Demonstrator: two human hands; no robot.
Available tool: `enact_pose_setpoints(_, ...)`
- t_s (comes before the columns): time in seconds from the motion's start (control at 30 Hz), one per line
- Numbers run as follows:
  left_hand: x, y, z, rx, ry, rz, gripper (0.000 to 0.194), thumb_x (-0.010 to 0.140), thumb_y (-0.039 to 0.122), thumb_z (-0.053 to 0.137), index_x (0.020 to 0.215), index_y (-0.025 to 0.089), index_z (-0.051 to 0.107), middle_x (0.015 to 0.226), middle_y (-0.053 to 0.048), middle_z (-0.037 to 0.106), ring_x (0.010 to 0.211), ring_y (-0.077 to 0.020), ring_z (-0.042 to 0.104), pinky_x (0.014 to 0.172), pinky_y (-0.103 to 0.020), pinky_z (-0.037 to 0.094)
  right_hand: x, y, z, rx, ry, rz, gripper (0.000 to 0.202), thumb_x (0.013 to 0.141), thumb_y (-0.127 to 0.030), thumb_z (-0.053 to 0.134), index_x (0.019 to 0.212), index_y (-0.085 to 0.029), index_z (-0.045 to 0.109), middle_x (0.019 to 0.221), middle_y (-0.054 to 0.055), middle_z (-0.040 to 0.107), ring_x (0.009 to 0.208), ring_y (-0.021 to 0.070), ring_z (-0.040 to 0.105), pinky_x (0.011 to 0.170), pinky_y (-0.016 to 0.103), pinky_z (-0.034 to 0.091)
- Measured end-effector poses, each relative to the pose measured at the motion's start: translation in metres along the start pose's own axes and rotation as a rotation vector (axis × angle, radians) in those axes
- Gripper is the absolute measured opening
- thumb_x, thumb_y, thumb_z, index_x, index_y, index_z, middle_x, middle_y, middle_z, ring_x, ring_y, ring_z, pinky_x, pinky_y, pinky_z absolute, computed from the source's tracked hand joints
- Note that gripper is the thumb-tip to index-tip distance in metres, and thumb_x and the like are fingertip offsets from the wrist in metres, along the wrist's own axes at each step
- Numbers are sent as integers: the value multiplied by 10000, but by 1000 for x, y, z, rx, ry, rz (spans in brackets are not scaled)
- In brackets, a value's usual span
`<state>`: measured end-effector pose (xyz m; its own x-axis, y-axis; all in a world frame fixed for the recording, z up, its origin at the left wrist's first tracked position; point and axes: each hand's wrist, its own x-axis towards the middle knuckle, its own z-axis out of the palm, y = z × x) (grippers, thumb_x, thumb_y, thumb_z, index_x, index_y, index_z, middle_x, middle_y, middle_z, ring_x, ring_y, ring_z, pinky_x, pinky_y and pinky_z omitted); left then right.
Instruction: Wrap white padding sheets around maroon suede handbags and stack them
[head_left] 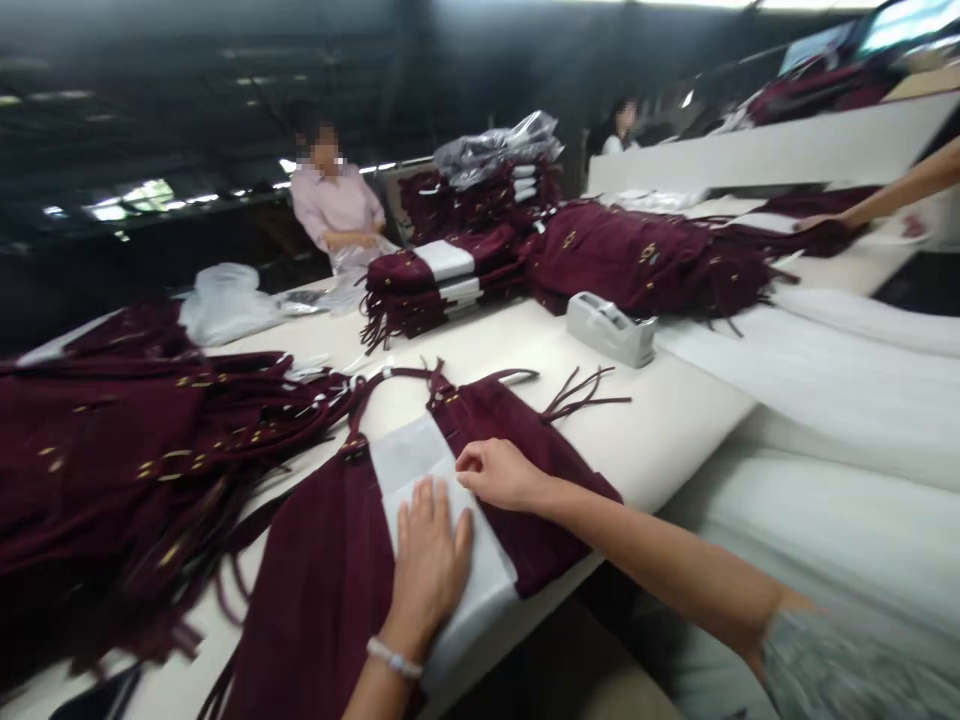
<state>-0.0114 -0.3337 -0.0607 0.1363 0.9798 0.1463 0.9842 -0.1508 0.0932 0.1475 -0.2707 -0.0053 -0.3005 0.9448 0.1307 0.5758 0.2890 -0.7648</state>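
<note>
A burgundy handbag [322, 560] with a looped handle and thin fringe strands lies on the white table in front of me. Around its middle goes a band of white paper [411, 455]. My left hand [429, 560], with a pale bracelet at the wrist, rests flat on this band, fingers stretched out. At the band's right edge, my right hand [504, 474] has its thumb and fingertips drawn together in a pinch. What sits between those fingertips, if anything, is too small to make out.
A grey tape dispenser [611, 330] stands beyond the bag. Burgundy bags are heaped at left [97, 440]; paper-banded ones form a stack [442, 265] behind. Clear plastic bags [229, 305] lie near the far edge. A person [337, 205] is across the table; another person's hand [825, 222] reaches in at right.
</note>
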Motion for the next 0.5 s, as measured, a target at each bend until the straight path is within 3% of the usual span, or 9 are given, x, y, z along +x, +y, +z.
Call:
enact_pose_setpoints(0.07,3,-6,7,16,42,19,561,976,356,279,1418,50,441,1511,-225,361,1432,-336,290,1148,-561,270,-4,16,-53,61,195,-125,144,855,-250,585,914,-214,711,906,6,734,820,146,664,763,227,481)
enact_pose_setpoints(0.1,5,-8,10,23,48,30,556,974,356,281,1415,65,454,1510,-219,368,1429,-338,298,1146,-559,274,-4,29,-86,42,359,-136,176,879,-274,561,948,-213,711,959,19,729,861,156,657,796,244,482)
enact_pose_setpoints(0.17,5,-12,13,34,46,51,545,969,357,291,1413,100,474,1509,-203,379,1426,-337,305,1143,-553,283,2,64,-155,-111,685,-16,215,893,-290,535,983,-198,708,1013,60,710,895,183,638,828,281,476)
enact_pose_setpoints(0.23,5,-14,14,43,51,61,529,966,357,299,1409,137,490,1505,-185,395,1427,-334,305,1138,-549,290,15,104,-219,-246,836,198,207,875,-268,565,989,-171,709,1084,98,679,980,210,608,896,318,442)
enact_pose_setpoints(0.3,4,-16,16,49,65,59,512,965,352,307,1402,174,504,1496,-165,416,1424,-330,314,1132,-546,299,31,139,-266,-162,704,437,175,854,-253,614,928,-129,713,1030,111,675,981,209,590,894,318,431)
enact_pose_setpoints(0.37,5,-17,17,49,80,57,499,964,349,314,1396,202,515,1492,-155,425,1417,-325,330,1131,-543,302,46,163,-291,-61,549,540,214,863,-272,626,810,-85,714,836,104,674,827,182,599,803,312,461)
enact_pose_setpoints(0.5,6,-18,19,31,89,55,489,963,339,319,1398,225,513,1496,-153,418,1411,-309,347,1135,-540,297,62,183,-300,83,347,608,258,832,-292,688,711,-65,708,614,50,613,588,110,526,653,300,467)
